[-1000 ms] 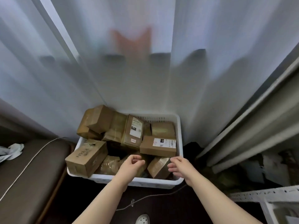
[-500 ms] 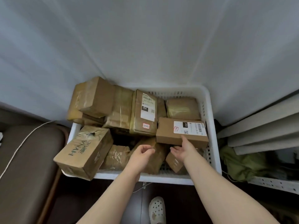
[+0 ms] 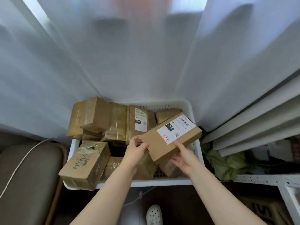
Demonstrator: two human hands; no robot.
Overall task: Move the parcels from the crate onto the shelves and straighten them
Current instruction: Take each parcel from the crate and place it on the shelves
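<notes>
A white plastic crate (image 3: 197, 148) on the floor holds several brown cardboard parcels. One flat parcel with a white "010" label (image 3: 155, 140) is lifted and tilted above the crate's right half. My left hand (image 3: 135, 151) grips its left corner, thumb on top. My right hand (image 3: 182, 157) holds its near right edge from below, thumb on the top face. A larger box printed "HYNA" (image 3: 84, 163) leans over the crate's front left rim. A tall parcel with a "060" label (image 3: 138, 122) stands further back.
White curtains (image 3: 129, 62) hang right behind the crate. A brown cushioned seat (image 3: 27, 176) with a white cable is on the left. White shelf rails (image 3: 266, 179) and a green cloth (image 3: 227, 164) are on the right. My white shoe (image 3: 154, 215) is below.
Both hands reached into the crate; the right touched the labelled flat parcel first. Now both hands hold it, lifted and turned off the pile. The camera view tilted back up.
</notes>
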